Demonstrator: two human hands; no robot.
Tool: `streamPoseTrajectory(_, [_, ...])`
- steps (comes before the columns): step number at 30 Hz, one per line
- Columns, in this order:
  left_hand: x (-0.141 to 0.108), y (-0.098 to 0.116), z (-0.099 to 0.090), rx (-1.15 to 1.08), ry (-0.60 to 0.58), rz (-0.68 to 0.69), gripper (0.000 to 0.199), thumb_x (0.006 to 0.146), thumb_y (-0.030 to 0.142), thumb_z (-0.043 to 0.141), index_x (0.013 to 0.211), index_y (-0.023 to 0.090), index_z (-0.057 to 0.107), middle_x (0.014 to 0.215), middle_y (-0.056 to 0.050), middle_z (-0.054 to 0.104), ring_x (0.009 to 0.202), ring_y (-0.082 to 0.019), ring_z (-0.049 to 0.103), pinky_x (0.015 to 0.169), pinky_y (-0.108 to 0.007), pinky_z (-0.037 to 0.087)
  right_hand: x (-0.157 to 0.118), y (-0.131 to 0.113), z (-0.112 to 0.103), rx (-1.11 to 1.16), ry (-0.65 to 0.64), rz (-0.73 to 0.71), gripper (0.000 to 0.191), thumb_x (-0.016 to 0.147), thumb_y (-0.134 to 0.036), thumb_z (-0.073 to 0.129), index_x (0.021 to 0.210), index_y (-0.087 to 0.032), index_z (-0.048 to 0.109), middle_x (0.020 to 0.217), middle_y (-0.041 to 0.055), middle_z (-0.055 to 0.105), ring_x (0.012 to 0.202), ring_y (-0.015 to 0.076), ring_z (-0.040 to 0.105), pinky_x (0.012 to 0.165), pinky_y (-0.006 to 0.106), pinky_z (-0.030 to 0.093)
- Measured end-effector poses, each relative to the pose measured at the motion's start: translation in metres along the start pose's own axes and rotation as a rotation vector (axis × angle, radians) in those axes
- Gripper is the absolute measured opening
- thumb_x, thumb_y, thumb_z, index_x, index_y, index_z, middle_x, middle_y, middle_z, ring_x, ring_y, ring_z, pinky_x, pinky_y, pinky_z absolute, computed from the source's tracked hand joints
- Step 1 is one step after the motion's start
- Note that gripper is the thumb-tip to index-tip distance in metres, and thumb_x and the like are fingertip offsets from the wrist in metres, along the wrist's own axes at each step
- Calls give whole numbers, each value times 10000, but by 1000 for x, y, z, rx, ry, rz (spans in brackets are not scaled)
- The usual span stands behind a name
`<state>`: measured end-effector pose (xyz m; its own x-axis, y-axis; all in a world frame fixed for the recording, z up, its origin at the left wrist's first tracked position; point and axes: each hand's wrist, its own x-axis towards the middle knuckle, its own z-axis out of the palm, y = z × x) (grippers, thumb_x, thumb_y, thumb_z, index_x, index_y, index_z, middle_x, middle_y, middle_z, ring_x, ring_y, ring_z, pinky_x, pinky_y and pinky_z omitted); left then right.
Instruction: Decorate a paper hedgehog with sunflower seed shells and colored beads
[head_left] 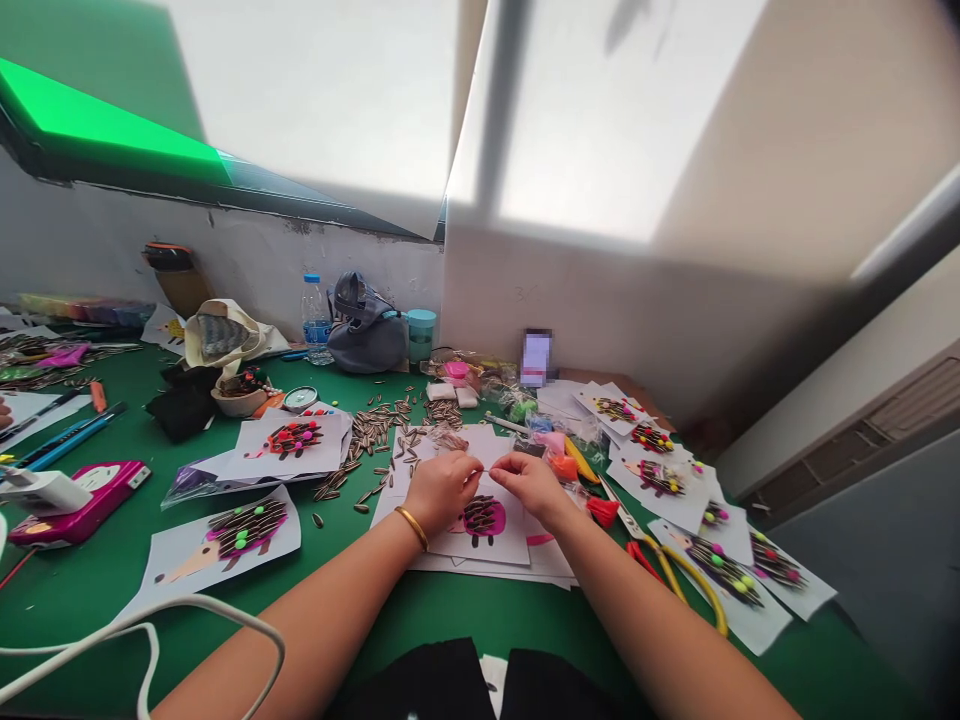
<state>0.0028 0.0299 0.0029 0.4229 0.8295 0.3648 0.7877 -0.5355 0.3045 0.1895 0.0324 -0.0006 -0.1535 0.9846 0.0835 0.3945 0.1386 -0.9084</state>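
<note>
My left hand (444, 490), with a gold bangle at the wrist, and my right hand (529, 483) meet fingertip to fingertip. Both are pinched closed around something tiny and pale that I cannot make out. Under them lies a white sheet (510, 548) with a pink hedgehog picture (484, 516), its back partly covered by sunflower seeds. Part of the hedgehog is hidden behind my left hand. Further sheets are stacked beneath it. Loose sunflower seeds (375, 430) are scattered beyond my left hand.
Finished-looking hedgehog sheets lie left (247, 540) and right (727, 575). Yellow-handled scissors (675, 570) rest by my right forearm. A phone (535, 358) leans on the wall. A water bottle (315, 322), teal cup (421, 335) and magenta device (90, 500) stand on the green table. A white cable crosses the front left.
</note>
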Motion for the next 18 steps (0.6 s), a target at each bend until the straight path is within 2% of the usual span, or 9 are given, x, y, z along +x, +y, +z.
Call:
streamPoseTrajectory(2, [-2,1,-1,-34,-4,34,266,924,342,462,1029,243,686,914,-45,694,822,-175,628,730,-282,444,-8,1,-3,67,24,1,247,738,-393,651,799,-155,673,793,38,694,749,174,617,705,279,477])
streamPoseTrajectory(4, [-3,2,-2,-72,-9,45,272,919,359,481,1071,248,677,934,-42,701,846,-175,633,755,-279,451,-16,1,-7,37,55,-13,234,745,-383,639,804,-159,674,800,39,690,757,177,615,710,280,474])
streamPoseTrajectory(7, [-5,-1,-3,-94,-33,5,271,904,286,481,1092,250,672,976,-35,709,886,-178,643,785,-277,463,-25,3,-13,-100,101,-26,191,761,-342,613,806,-170,685,830,41,694,791,187,619,733,286,469])
streamPoseTrajectory(10, [-5,-4,-3,-80,-106,-41,305,862,195,463,1060,253,688,1015,-27,714,924,-189,650,797,-284,474,-31,8,-17,-231,112,-31,170,777,-307,589,808,-181,697,852,40,696,818,195,622,748,293,459])
streamPoseTrajectory(14, [-4,-7,-1,-73,-191,-55,331,832,175,448,1027,252,705,1022,-25,720,944,-200,651,816,-292,480,-32,14,-16,-381,95,-89,149,794,-269,577,786,-199,709,845,34,695,819,192,611,732,286,439])
streamPoseTrajectory(18, [-3,-5,-1,-89,-215,-40,354,825,174,430,1034,252,705,1040,-21,723,970,-195,647,846,-287,475,-32,14,-13,-488,82,-170,146,811,-233,578,785,-216,720,832,25,694,812,181,599,736,276,417])
